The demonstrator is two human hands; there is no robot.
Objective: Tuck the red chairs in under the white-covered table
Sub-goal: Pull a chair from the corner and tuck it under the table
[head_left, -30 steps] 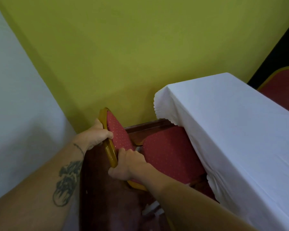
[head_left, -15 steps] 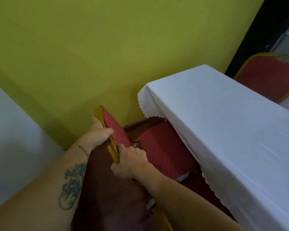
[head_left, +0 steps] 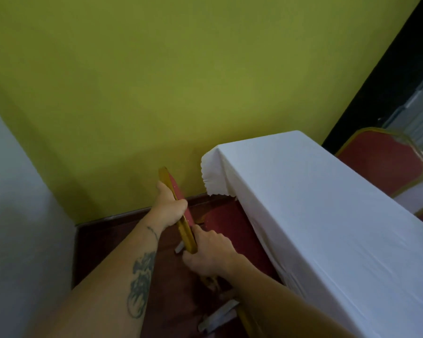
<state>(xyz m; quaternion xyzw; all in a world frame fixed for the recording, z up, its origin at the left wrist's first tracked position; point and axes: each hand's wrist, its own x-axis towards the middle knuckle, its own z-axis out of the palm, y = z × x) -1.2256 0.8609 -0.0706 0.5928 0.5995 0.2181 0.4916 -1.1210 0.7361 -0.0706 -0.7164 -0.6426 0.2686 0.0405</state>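
Note:
A red chair with a gold frame stands at the near long side of the white-covered table (head_left: pixel 327 215). Its backrest (head_left: pixel 178 198) is seen edge-on, and most of its red seat (head_left: pixel 227 223) lies under the hanging cloth. My left hand (head_left: pixel 170 206) grips the upper part of the backrest frame. My right hand (head_left: pixel 211 252) holds the same frame lower down, beside the seat. A second red chair (head_left: pixel 381 159) stands on the far side of the table, at the right edge of the view.
A yellow-green wall (head_left: pixel 181 81) with a dark skirting board stands just beyond the chair and the table end. A pale wall (head_left: pixel 15 215) closes the left side. The floor (head_left: pixel 112 252) is dark red-brown. A gold chair leg (head_left: pixel 244 318) shows near the bottom.
The seat has gone further under the cloth, so less of it shows. Both hands keep their grip on the backrest, and my view has swung left and pulled back.

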